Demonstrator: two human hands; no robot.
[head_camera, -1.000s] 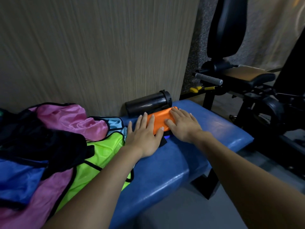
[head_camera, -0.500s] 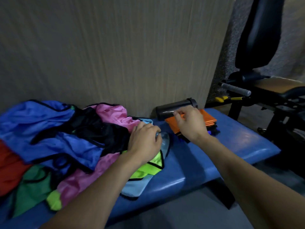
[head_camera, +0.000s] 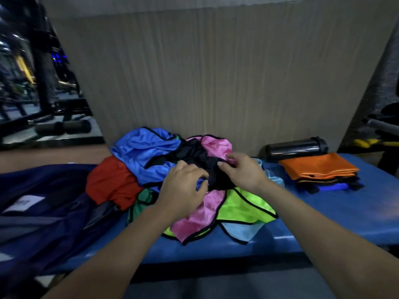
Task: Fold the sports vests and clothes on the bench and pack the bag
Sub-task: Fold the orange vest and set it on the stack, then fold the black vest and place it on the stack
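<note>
1. Step in hand, as I judge it: picking the next piece from the unfolded heap [head_camera: 172, 180] on the bench [head_camera: 345, 212], with the folded stack [head_camera: 319, 171] well right of the heap and the bag [head_camera: 43, 212] left of it.
2. Next move probably calls for lifting the black garment [head_camera: 218, 175] free (it is tangled among vests).
3. Left hand [head_camera: 183, 188] and right hand [head_camera: 241, 171] sit atop the heap, fingers curled, pinching that black garment.

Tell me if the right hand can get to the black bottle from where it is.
Probably yes. The bottle lies against the wall to the right of the right hand, with only bare bench and the folded stack beside it.
</note>
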